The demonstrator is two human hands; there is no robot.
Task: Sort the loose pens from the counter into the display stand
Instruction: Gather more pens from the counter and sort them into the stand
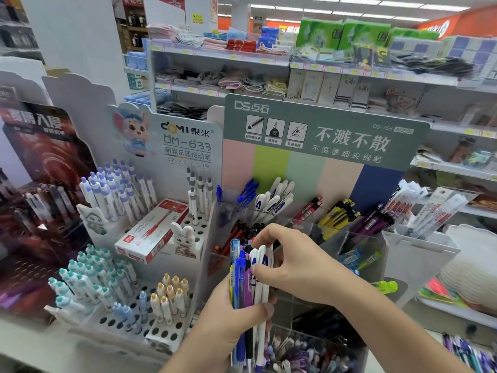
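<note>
My left hand (228, 316) grips a mixed bundle of pens (247, 281) upright: blue, purple, black and white ones. My right hand (293, 267) reaches in from the right and pinches a white pen with blue print (262, 265) at the top of the bundle. Right behind the hands stands the clear acrylic display stand (330, 232). Its compartments hold blue pens (247, 192), white pens (274, 197), red pens (309, 208), yellow pens (338, 214) and purple pens (373, 222).
A white perforated pen rack (161, 327) with pastel pens stands to the left, a red-and-white pen box (153, 230) lying on it. A dark display sits far left. A white holder with packaged refills (419, 249) is at the right. Store shelves rise behind.
</note>
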